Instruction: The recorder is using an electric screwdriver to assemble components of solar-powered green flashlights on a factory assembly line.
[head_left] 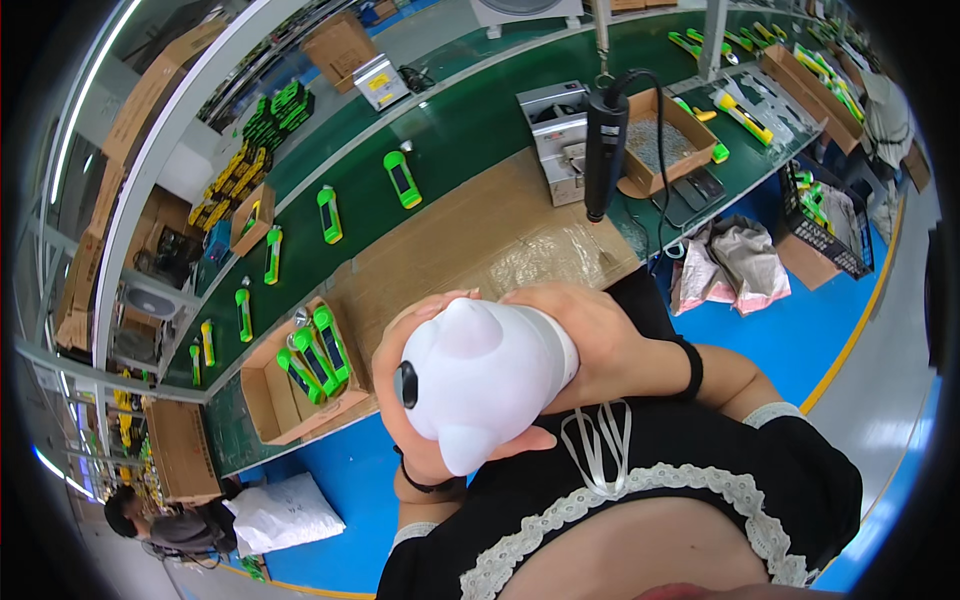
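Close in front of my chest is a white, rounded, animal-shaped object [480, 365] with two ear-like points and a black oval spot on its left side; its exact kind I cannot tell. My left hand [392, 400] wraps round its left side, with the fingers along the far edge and the thumb under the near side. My right hand [605, 345] grips the right end, where a pale rim shows. Both hands are closed on the object, held above the near edge of the bench. Most of its underside is hidden.
A cardboard sheet [440, 240] covers part of the green bench. At left stands a carton [275, 425] with several green flashlights. More flashlights [402, 180] line the bench. A black electric screwdriver [606, 150] hangs at right, near a carton of screws [650, 180] and a metal machine [556, 135].
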